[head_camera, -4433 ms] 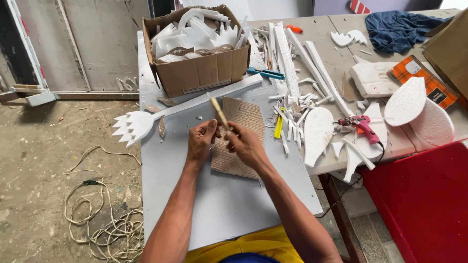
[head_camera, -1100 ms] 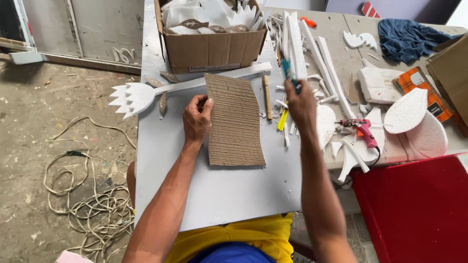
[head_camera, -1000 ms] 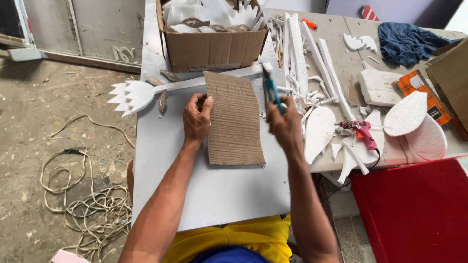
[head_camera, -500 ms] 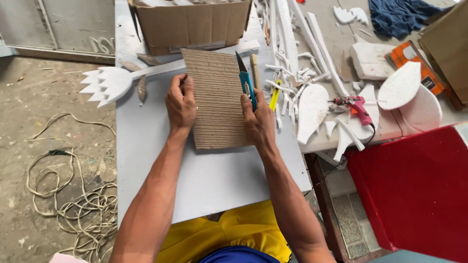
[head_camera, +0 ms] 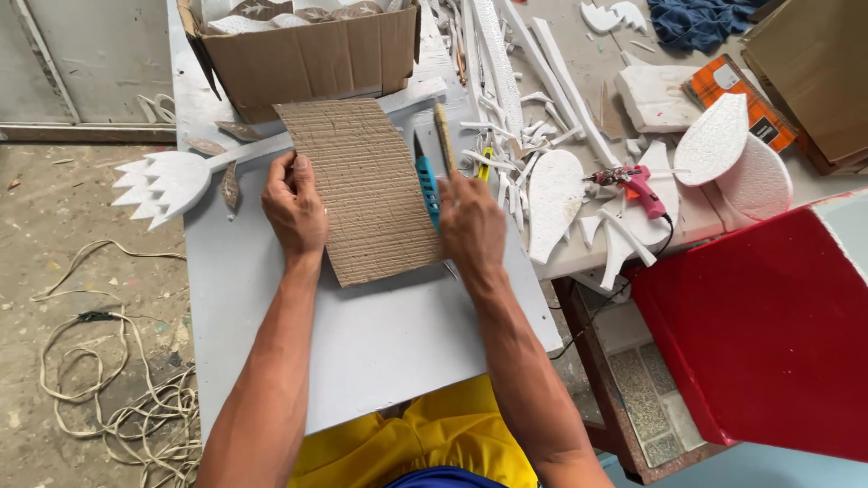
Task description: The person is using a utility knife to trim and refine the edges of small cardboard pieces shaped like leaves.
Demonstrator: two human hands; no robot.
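Matt, ribbed brown corrugated cardboard sheet (head_camera: 369, 190) on a smooth, pale grey table (head_camera: 380, 343); teal plastic-handled cutter (head_camera: 427, 185); rough white foam pieces (head_camera: 553, 201).

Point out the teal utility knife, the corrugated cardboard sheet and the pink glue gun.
teal utility knife (head_camera: 427, 188), head view, on the handle above the right hand.
corrugated cardboard sheet (head_camera: 366, 185), head view, on its ribbed middle.
pink glue gun (head_camera: 640, 188), head view, on its body.
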